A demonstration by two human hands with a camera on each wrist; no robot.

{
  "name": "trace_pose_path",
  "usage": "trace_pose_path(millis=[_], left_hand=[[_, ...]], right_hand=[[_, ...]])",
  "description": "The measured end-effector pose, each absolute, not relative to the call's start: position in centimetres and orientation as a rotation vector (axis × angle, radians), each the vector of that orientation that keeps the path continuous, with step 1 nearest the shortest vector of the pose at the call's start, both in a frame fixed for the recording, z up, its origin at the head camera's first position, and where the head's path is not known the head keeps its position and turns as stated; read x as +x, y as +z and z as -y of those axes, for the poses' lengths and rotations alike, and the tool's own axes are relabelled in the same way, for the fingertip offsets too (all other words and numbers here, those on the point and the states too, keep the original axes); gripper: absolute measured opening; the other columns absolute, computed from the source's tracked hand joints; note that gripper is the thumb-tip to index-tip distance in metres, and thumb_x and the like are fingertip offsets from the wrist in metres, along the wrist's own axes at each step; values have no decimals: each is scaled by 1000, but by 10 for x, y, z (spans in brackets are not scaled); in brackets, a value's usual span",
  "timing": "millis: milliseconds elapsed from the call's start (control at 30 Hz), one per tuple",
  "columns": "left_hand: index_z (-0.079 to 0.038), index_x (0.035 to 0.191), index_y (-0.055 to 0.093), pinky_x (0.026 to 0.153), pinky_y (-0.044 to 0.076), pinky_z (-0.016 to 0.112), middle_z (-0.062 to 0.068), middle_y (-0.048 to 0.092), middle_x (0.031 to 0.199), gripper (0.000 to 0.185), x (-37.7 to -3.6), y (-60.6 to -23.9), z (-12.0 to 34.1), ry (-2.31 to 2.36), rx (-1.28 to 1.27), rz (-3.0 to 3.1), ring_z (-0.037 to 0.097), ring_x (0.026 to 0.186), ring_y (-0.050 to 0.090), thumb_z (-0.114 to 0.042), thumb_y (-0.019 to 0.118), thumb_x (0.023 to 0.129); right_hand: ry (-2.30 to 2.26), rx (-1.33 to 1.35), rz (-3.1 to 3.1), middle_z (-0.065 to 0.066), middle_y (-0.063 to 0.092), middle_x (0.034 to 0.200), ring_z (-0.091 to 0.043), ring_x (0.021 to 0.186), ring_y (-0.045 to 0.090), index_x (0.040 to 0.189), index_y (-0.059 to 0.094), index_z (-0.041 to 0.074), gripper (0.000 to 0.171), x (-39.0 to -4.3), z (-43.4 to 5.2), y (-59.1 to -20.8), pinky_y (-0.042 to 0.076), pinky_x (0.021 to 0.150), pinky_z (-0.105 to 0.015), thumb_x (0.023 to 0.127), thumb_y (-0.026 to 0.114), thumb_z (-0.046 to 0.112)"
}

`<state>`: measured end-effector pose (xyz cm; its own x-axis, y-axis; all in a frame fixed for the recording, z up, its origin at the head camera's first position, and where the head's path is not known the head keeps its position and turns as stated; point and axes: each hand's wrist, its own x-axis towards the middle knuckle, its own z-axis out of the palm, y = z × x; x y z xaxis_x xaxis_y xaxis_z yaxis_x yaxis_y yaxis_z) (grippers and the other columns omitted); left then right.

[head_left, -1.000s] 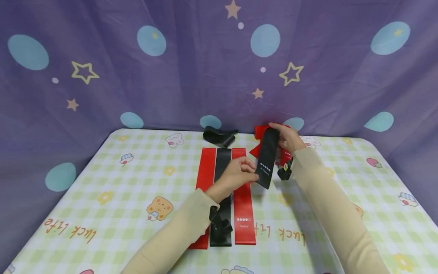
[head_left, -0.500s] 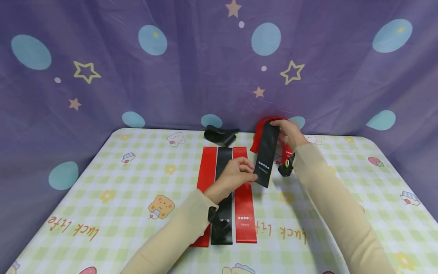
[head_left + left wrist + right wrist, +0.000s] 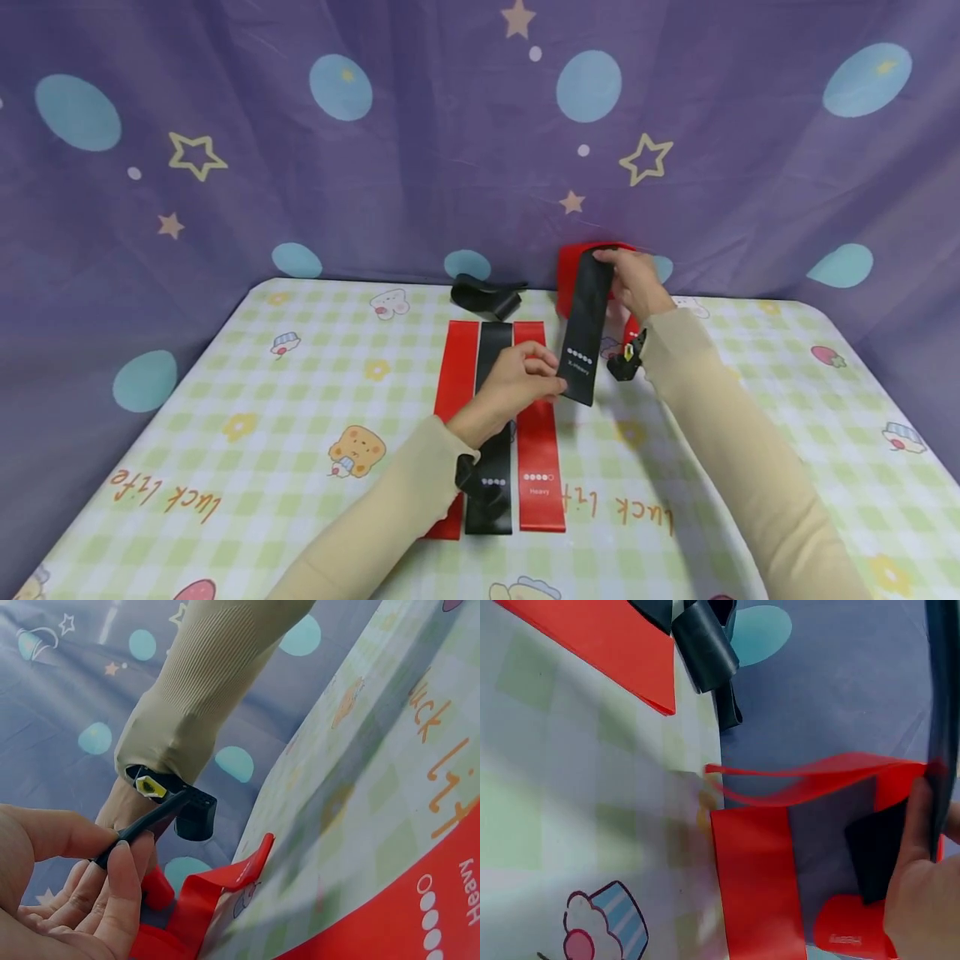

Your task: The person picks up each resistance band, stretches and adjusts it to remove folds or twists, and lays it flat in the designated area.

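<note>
A black resistance band [image 3: 587,325] marked X-Heavy is stretched between both hands above the table. My left hand [image 3: 517,375] pinches its lower left edge between thumb and fingers, also visible in the left wrist view, where the band [image 3: 150,823] shows edge-on. At the upper end my right hand [image 3: 637,283] grips the band, thumb and fingers around it. A red band [image 3: 570,271] hangs behind the black one from the same hand. In the right wrist view, red band loops [image 3: 757,877] dangle beside the right hand [image 3: 919,900]; its fingertips are partly hidden.
Laid side by side are a left red band [image 3: 454,367], a middle black band [image 3: 491,508] and a right red band [image 3: 538,450] marked Heavy. A folded black band [image 3: 486,296] lies at the back edge. A checked cloth covers the table [image 3: 292,417], with a purple curtain [image 3: 420,167] behind.
My right hand has risen slightly, lifting the red band up off the table behind the black one. The left hand keeps its pinch, nearly still.
</note>
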<state>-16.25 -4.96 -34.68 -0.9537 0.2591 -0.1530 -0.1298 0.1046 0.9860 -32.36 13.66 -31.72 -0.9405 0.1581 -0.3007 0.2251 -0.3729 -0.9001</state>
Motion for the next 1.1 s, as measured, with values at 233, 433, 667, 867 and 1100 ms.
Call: trace_pose_path(millis=[233, 433, 667, 867, 1100], left_hand=[[-2, 99, 55, 76, 58, 35, 5, 64, 75, 22, -159, -352, 46, 1853, 118, -2089, 22, 69, 63, -3, 69, 82], [-3, 101, 55, 74, 58, 34, 8, 66, 76, 22, -157, -356, 42, 1803, 143, -2098, 29, 71, 65, -3, 68, 82], [-5, 102, 55, 73, 57, 30, 9, 68, 81, 24, -157, -357, 39, 1798, 115, -2102, 21, 68, 63, -6, 69, 83], [-4, 101, 55, 68, 57, 27, 8, 67, 78, 21, -158, -357, 30, 1840, 122, -2054, 14, 62, 60, -2, 67, 83], [-2, 99, 54, 68, 57, 29, 8, 66, 75, 22, -156, -365, 17, 1868, 117, -2012, 13, 59, 59, 2, 67, 82]], right_hand=[[-2174, 561, -1946, 6, 45, 56, -6, 45, 44, 86, 46, 4, 16, -317, -142, -333, 43, 45, -16, 83, 61, -2], [-1983, 561, -1994, 5, 53, 63, -6, 56, 56, 95, 42, 5, 19, -312, -166, -340, 51, 55, -18, 87, 59, 3], [-2066, 655, -2003, 6, 51, 57, -5, 52, 57, 93, 41, 7, 22, -311, -182, -328, 53, 52, -19, 86, 61, 3], [-2174, 738, -1954, 6, 44, 51, -4, 48, 48, 89, 42, 6, 17, -306, -193, -324, 51, 49, -18, 84, 56, -3], [-2182, 838, -1952, 4, 50, 62, -5, 53, 55, 95, 39, 5, 21, -305, -204, -329, 52, 52, -18, 82, 53, -4]])
